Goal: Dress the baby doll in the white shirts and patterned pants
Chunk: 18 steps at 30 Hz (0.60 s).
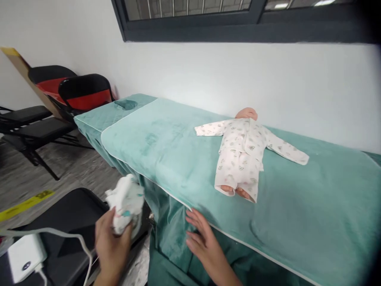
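Note:
My left hand (112, 242) grips a bunched white diaper (127, 200) with small teal prints, thumb on one side and fingers on the other. It is held beside the near edge of the bed, over the floor. My right hand (201, 238) is at the edge of the green bed cover (175, 167), fingers apart and holding nothing. A baby doll (246, 113) lies on the cover near the wall, arms spread out. It wears a white printed shirt (242, 137) and matching shorts (238, 171); its feet show at the leg openings.
At lower left a white power bank (26, 256) with a cable (56, 233) lies on a black chair seat (68, 216). Folding chairs (85, 95) stand beyond the bed's left end. The bed has a face hole (126, 104). A wall with a dark window frame (190, 31) runs behind it.

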### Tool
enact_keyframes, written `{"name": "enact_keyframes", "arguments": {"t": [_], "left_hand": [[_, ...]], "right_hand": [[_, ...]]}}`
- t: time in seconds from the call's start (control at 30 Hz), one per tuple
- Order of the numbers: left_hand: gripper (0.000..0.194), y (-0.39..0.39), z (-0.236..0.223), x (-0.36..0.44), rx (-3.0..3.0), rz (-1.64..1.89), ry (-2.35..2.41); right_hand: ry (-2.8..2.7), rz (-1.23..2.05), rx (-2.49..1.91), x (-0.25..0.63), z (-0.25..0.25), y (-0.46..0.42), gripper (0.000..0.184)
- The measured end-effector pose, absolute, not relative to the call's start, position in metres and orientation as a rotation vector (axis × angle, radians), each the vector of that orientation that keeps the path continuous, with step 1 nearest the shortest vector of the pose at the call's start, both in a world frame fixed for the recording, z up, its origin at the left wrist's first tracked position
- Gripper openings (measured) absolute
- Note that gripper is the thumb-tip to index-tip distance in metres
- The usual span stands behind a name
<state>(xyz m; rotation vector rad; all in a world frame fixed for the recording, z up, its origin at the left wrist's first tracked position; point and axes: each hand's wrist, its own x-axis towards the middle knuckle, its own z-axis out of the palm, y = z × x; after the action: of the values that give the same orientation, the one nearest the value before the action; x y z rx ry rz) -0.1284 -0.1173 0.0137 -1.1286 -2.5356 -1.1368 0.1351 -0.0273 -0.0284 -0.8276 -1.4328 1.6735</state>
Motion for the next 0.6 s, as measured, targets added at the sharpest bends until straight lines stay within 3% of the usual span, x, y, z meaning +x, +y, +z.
{"name": "enact_keyframes", "arguments": {"t": [0.07,0.17,0.2,0.33,0.47,0.6], "left_hand": [[0.051,-0.092,0.033,-0.065,-1.210,-1.473,-2.363],[0.052,-0.066,0.061,0.001,-1.272,-1.779,-2.427],[0.052,-0.059,0.068,0.012,-1.360,-1.855,-2.436],[0.043,-0.031,0.083,0.017,-1.675,-1.838,-2.354],[0.044,-0.003,0.091,0.014,-1.896,-1.999,-2.320],[0.051,0.016,0.105,0.024,-2.175,-2.318,-2.220]], "right_hand": [[-1.411,1.774,-0.758,0.112,-0.015,-0.009,0.084],[-1.346,1.793,-0.685,0.098,0.006,0.016,0.051],[-1.325,1.784,-0.664,0.099,0.013,0.023,0.048],[-1.221,1.677,-0.678,0.118,0.038,0.045,0.066],[-1.126,1.629,-0.836,0.138,0.077,0.058,0.056],[-1.076,1.482,-0.838,0.175,0.130,0.065,0.061]]}}
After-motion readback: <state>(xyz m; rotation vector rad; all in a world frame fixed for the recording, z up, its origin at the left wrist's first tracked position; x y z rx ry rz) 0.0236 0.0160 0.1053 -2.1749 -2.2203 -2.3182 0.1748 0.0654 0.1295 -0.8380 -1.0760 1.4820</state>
